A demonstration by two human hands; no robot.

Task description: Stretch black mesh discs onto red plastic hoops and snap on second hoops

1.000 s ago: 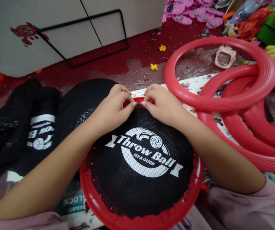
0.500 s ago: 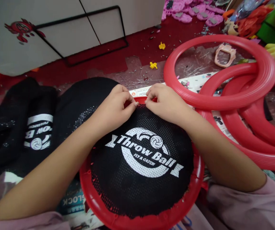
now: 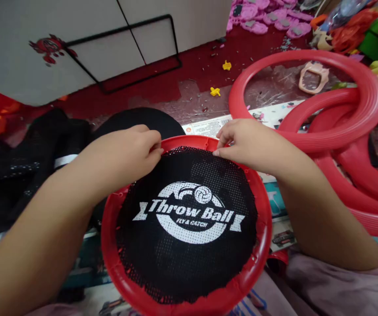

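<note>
In front of me is a red plastic ring (image 3: 268,219) with a round black mesh (image 3: 189,263) stretched over its inside, printed "Throw Ball FLY & CATCH" in white. My left hand (image 3: 134,151) is closed at the mesh's upper left edge, fingertips pinched together against the rim. At the upper right, my right hand (image 3: 246,142) pinches the mesh edge between thumb and fingers, beside the rim. A bare strip of red rim shows between the two hands. What little mesh each hand holds is mostly hidden by the fingers.
Several red rings (image 3: 307,140) are stacked loosely at the right. Black mesh pieces (image 3: 66,136) lie in a heap at the left. Small yellow parts (image 3: 215,91) and pink pieces (image 3: 257,17) lie on the red floor. A white board with a black wire frame (image 3: 172,39) stands behind.
My hands have moved apart along the top rim, the left hand going left and the right slightly right. More red rim shows between them, and the ring has turned slightly.
</note>
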